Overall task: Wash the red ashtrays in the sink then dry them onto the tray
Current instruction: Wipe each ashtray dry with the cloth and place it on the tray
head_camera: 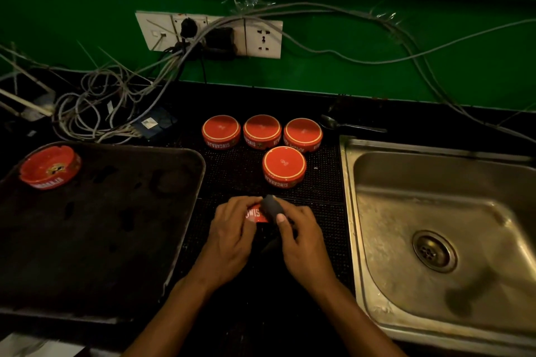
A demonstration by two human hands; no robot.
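Hands meet over the tabletop mat: the left hand [232,236] grips an ashtray [256,214] on edge, and the right hand [301,243] pinches a dark cloth [271,207] against it. To dry it well, I would turn the ashtray slowly, wipe the rim notches, then set it on the tray [121,240] beside the one [50,166] there; four [284,166] wait upside down.
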